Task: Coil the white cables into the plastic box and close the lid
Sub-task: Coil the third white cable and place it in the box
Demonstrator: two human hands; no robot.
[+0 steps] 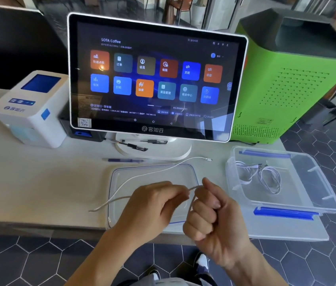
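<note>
Looping white cable [142, 176]: left hand [152, 205] pinches it, right hand [210, 215] fisted round it; keep loops small for plastic box [317, 182].

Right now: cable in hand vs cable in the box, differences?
The cable in hand is mostly uncoiled, trailing across the lid; the cable in the box lies coiled. The first is pinched between left hand and right hand; the second lies untouched. Both are white.
</note>
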